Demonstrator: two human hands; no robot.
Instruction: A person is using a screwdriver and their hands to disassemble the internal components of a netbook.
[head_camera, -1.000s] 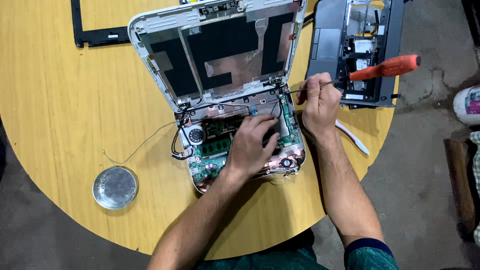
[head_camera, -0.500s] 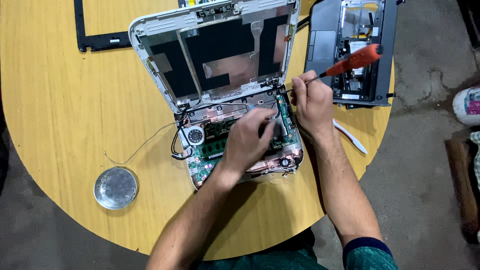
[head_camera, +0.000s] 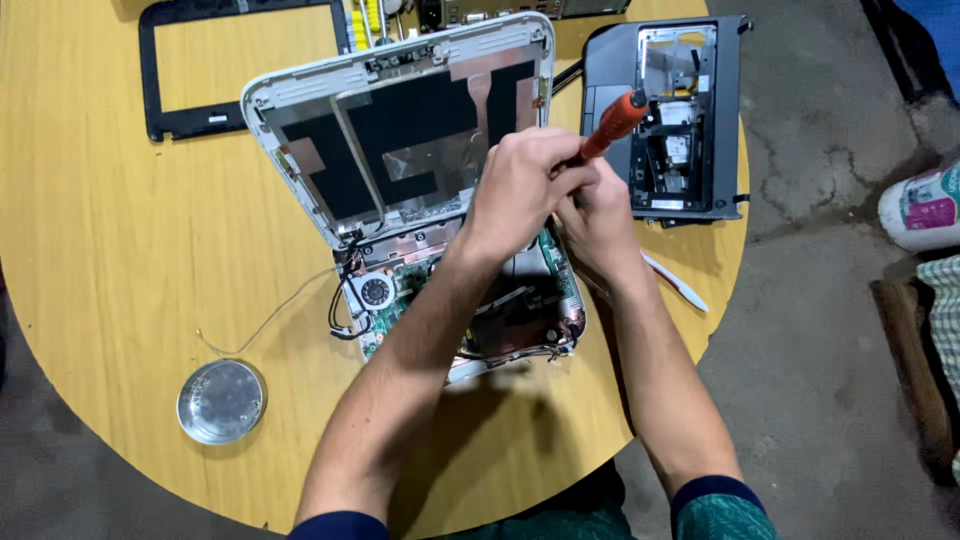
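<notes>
Gripping orange screwdriver (head_camera: 617, 118), both hands (head_camera: 550, 195).

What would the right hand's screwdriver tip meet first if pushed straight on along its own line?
Probably the opened laptop near its right hinge; the left hand hides the tip of the screwdriver held by the right hand.

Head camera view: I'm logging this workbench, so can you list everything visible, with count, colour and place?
table: one, round, yellow wood, under everything.
opened laptop: one, white shell, circuit board and fan exposed, table centre.
screwdriver: one, orange handle, held over the laptop's right hinge area.
screen bezel: one, black, empty frame, top left.
dark casing part: one, grey-black, top right of the table.
metal dish: one, silver, round, lower left.
thin wire: one, pale, running left from the laptop.
white strip: one, right table edge.
left hand: one, at the screwdriver.
right hand: one, touching the left, fingers curled by the shaft.
</notes>
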